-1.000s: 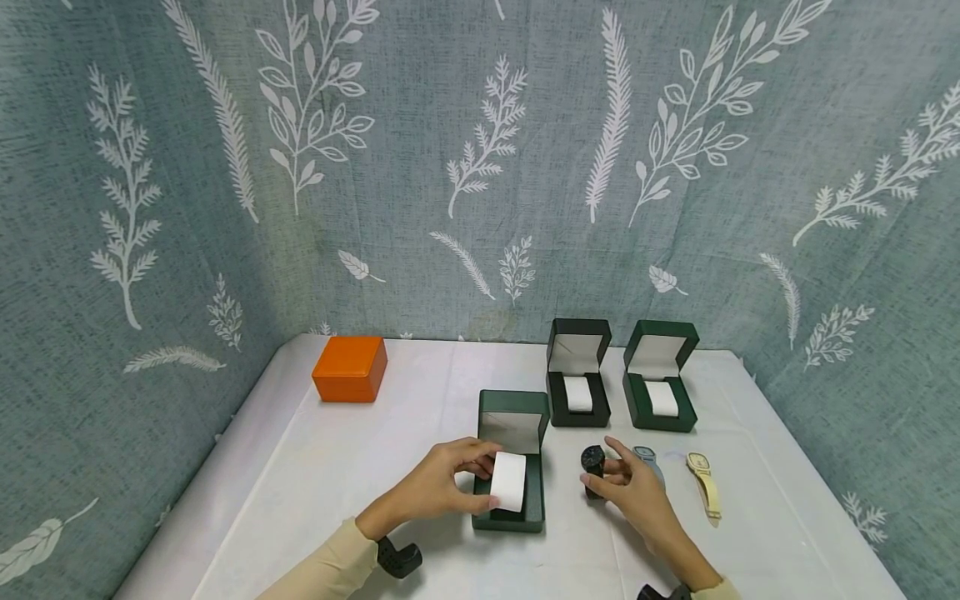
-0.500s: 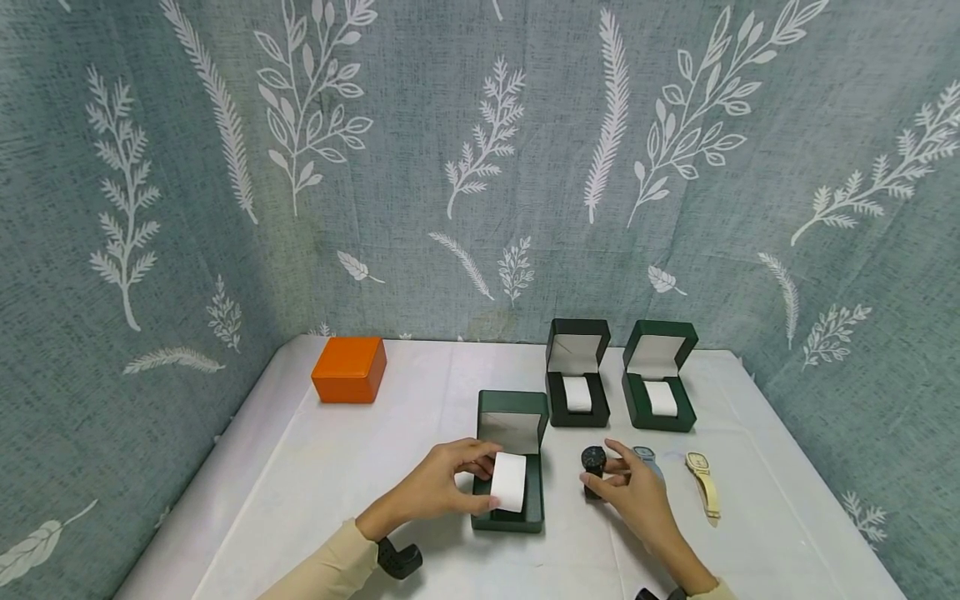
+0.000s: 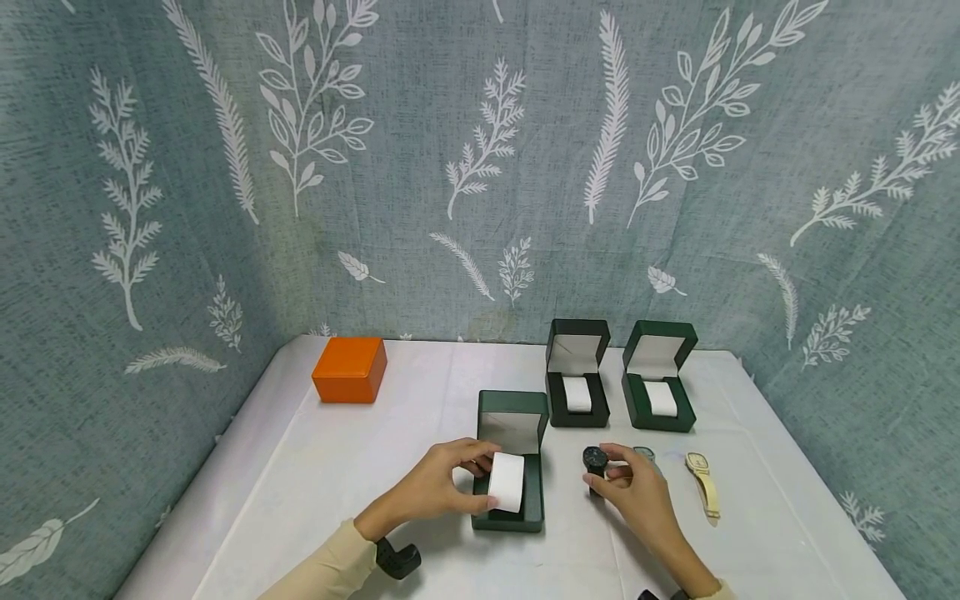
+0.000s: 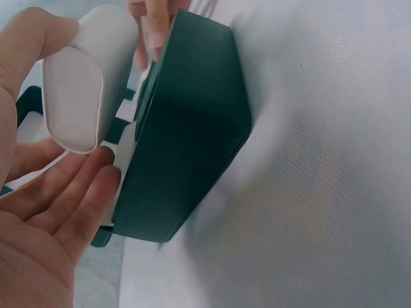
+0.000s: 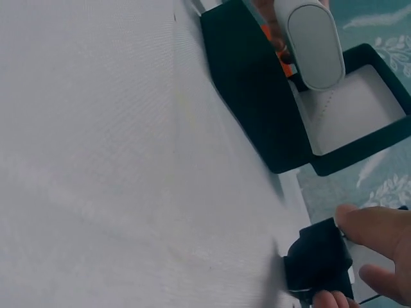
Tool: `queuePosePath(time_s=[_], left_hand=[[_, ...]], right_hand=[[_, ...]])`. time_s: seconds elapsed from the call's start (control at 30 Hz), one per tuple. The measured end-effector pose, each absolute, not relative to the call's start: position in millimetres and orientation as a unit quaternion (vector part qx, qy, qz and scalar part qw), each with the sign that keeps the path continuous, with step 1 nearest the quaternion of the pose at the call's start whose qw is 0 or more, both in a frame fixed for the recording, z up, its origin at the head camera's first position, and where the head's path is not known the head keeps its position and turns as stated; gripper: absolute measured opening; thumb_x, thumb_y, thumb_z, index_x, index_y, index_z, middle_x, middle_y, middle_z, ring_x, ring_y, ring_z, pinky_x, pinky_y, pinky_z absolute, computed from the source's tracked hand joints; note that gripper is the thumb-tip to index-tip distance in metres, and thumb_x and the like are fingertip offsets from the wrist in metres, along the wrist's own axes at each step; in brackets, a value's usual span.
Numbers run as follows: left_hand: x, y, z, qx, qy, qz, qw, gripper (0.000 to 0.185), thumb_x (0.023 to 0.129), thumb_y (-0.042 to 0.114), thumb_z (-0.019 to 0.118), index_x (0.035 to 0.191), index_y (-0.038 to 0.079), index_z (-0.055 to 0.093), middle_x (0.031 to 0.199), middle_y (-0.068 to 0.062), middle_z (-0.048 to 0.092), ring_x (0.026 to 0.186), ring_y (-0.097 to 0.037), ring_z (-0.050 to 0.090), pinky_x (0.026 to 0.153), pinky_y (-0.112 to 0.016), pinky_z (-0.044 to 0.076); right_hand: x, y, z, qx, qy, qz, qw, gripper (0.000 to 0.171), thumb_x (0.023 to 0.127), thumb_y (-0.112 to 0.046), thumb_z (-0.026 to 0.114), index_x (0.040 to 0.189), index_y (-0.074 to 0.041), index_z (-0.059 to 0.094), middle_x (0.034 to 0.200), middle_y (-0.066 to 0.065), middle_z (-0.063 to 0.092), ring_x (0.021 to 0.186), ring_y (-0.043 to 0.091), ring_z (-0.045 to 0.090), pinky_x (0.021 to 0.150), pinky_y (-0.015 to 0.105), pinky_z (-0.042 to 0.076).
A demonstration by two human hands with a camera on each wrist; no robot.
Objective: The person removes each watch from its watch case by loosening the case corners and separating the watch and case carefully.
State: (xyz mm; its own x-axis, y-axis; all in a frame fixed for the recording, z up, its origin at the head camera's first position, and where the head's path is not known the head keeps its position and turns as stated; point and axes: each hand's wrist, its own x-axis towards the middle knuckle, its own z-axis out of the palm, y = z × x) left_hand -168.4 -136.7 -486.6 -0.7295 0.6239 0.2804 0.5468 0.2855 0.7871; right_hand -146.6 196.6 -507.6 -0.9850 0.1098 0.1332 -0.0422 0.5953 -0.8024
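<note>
Blue-grey cloth with white leaves [image 3: 405,275] is hanging behind a white cloth-covered table [image 3: 300,500]. Near the table's middle, a square dark green box [image 3: 507,524] is standing open. From the box's left, the left hand [image 3: 442,482] is pinching with thumb in front and fingers behind; on the box's right, the right hand [image 3: 639,495] is pinching too. Between the left fingers, a fat white oval cushion [image 3: 507,482] is sitting just over the box's open bottom, its long way running front to back, one flat oval end facing right. That side seems to be mattering most: the right fingers, being nearer, are gripping a round-faced black watch [image 3: 596,459] apart from the box, its long way running down toward the person. Whether it is touching the table is not showing clearly.
</note>
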Motion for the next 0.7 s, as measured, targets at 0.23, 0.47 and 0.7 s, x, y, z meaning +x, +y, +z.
queuePosePath(time_s=[0.23,0.47,0.7], left_hand=[[-170,-138,-488,0.371,0.8,0.471,0.036,0.064,0.086,0.028,0.086,0.139,0.003,0.062,0.115,0.002,0.066,0.1,-0.012,0.067,0.092,-0.031,0.057],[-170,-138,-487,0.363,0.792,0.489,0.044,0.066,0.084,0.025,0.088,0.139,0.0,0.061,0.115,0.002,0.067,0.101,-0.013,0.068,0.093,-0.031,0.057],[-170,-139,-487,0.366,0.772,0.517,0.053,0.07,0.082,0.018,0.09,0.139,-0.006,0.058,0.116,-0.004,0.067,0.102,-0.018,0.069,0.095,-0.033,0.056]], right_hand=[[-144,195,-502,-0.004,-0.896,0.431,0.102,0.047,0.081,-0.023,0.091,0.122,-0.009,0.073,0.109,0.008,0.068,0.093,0.02,0.068,0.079,0.029,0.058],[-146,194,-499,0.014,-0.895,0.433,0.109,0.045,0.08,-0.022,0.091,0.12,-0.01,0.073,0.114,0.004,0.07,0.105,0.022,0.067,0.094,0.041,0.055],[-148,189,-496,0.061,-0.878,0.463,0.105,0.046,0.079,-0.019,0.092,0.119,-0.009,0.073,0.11,0.006,0.07,0.1,0.021,0.067,0.088,0.032,0.057]])
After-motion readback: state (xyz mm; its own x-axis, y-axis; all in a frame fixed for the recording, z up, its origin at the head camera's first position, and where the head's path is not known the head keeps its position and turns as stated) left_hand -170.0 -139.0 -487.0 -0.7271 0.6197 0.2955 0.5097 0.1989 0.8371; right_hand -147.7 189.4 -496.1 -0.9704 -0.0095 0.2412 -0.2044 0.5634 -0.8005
